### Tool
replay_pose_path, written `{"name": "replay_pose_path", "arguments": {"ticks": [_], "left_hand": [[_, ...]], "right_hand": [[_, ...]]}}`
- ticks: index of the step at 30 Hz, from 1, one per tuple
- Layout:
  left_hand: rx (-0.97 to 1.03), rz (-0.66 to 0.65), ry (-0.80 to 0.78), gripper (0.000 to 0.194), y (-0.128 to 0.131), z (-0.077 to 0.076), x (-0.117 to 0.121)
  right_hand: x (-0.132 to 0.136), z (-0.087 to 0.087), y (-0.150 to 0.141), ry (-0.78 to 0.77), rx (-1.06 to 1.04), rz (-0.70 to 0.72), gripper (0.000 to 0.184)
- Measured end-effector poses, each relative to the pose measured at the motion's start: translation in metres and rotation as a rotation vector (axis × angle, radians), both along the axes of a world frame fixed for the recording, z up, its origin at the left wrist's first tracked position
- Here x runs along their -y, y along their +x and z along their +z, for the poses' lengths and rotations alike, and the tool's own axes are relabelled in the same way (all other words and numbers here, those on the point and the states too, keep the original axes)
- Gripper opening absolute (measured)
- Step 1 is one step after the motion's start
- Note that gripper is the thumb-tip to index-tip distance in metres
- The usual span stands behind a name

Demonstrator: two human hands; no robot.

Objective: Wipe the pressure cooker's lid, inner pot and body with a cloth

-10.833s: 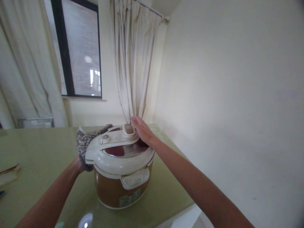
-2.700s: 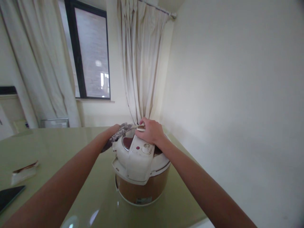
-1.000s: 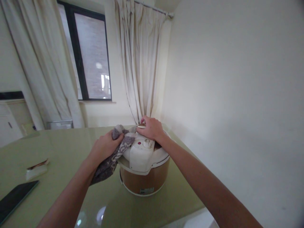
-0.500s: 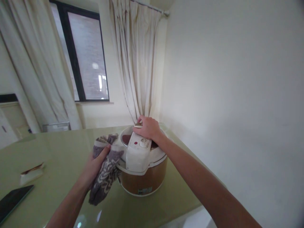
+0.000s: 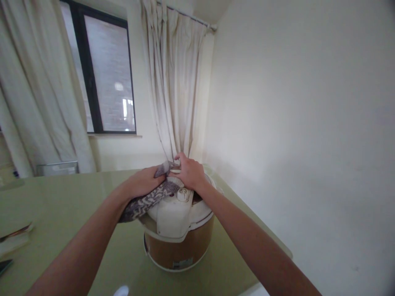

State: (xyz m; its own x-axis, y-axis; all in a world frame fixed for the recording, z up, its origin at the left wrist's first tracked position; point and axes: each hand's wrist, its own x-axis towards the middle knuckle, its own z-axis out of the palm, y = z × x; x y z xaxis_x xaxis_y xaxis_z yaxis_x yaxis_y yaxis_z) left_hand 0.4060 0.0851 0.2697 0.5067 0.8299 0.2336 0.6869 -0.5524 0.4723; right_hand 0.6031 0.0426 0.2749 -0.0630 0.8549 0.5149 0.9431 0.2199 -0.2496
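A round cooker with a brown body and a white lid stands in front of me on the table; a dial sits on the raised white strip across its top. My left hand is closed on a grey-and-white knitted sock, which drapes over the lid's left side. At the far end of the strip, my right hand curls over the lid, its thumb close to the sock. My hands hide the part under their fingers.
The pale green table ends near a white wall at the right. Cream curtains hang behind the cooker beside a dark-framed window. A small packet and the corner of a dark flat object lie at the left.
My left hand has carried the sock up and right, from beside the cooker onto its lid near my right hand. My right hand stays on the lid. The view has shifted slightly.
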Motion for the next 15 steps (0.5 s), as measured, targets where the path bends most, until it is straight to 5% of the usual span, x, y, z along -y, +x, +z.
{"name": "replay_pose_path", "arguments": {"ticks": [9,15], "left_hand": [[-0.013,0.061,-0.196,0.044,0.024,-0.001,-0.099],[0.004,0.086,-0.378,0.035,-0.011,-0.036,-0.111]], "right_hand": [[0.002,-0.005,0.0,0.055,-0.047,0.022,0.06],[0.0,-0.006,0.001,0.065,-0.065,0.041,0.058]]}}
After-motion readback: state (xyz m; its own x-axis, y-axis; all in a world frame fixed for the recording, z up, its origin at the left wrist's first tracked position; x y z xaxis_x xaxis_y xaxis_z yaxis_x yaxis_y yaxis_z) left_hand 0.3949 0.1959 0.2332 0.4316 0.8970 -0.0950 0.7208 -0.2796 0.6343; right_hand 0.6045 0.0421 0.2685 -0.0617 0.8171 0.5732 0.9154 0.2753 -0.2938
